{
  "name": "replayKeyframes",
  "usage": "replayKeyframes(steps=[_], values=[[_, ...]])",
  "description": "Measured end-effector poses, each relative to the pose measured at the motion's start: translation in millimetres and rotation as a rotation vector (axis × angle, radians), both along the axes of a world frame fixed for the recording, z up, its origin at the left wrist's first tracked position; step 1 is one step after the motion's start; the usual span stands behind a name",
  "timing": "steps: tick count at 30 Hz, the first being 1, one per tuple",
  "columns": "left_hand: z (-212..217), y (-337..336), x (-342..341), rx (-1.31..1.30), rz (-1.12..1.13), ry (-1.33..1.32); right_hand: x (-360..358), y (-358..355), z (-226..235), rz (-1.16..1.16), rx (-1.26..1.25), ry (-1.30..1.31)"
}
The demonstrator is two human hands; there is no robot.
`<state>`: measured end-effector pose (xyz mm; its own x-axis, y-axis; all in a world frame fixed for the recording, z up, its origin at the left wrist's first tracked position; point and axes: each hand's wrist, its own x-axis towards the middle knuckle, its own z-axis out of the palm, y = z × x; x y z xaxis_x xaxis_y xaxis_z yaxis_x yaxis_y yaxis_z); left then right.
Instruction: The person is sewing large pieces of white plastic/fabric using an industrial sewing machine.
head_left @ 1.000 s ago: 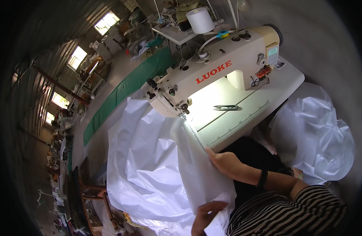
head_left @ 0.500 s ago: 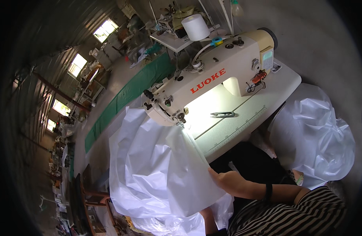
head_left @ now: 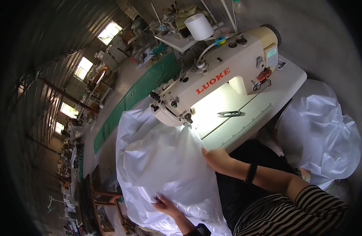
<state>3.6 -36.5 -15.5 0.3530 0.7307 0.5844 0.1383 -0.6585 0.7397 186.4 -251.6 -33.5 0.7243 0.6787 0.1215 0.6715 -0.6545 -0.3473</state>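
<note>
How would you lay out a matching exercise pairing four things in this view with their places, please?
1. Left hand
2. Right hand
3. White thread cone
4. Thread snips

A. Lying on the sewing table
B. On the white sheeting's broad face
C. Beyond the sewing machine's arm
D. At the sheeting's edge, beside the table

Pairs: 1-B; 2-D; 3-C; 4-A

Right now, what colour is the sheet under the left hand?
The sheet is glossy white; see the head view.
</note>
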Motion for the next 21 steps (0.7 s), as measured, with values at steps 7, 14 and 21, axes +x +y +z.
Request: replayKeyframes(steps=[7,14,21], values=[[18,-1,39,-0.07,-0.072,0.238,58,23,19,-0.145,0.13,0.426],[7,-12,34,-0.154,-0.096,0.161,2,-20,14,-0.013,0.074,0.127],[21,-24,39,-0.214,-0.164,0.076,-18,-22,10,-0.043,-0.141,-0.094]])
